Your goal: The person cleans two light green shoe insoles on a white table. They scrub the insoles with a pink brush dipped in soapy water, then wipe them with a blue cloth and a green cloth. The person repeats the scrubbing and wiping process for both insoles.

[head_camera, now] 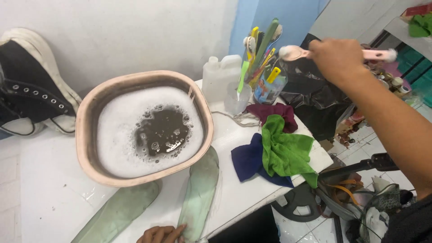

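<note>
Pink brush lifted at upper right, insoles laid flat below.

Right hand (338, 58) had its fingers closed around a pink brush (294, 52) near the brush cup (268, 85), while the left hand (160, 234), fingers curled, pinned an insole (200, 193) at bottom centre, likely to steady it. Beside them a foamy basin (85, 135) sat on the wet white table (45, 189); green cloth (285, 150) lay right, tiled floor (310, 229) beyond.
</note>
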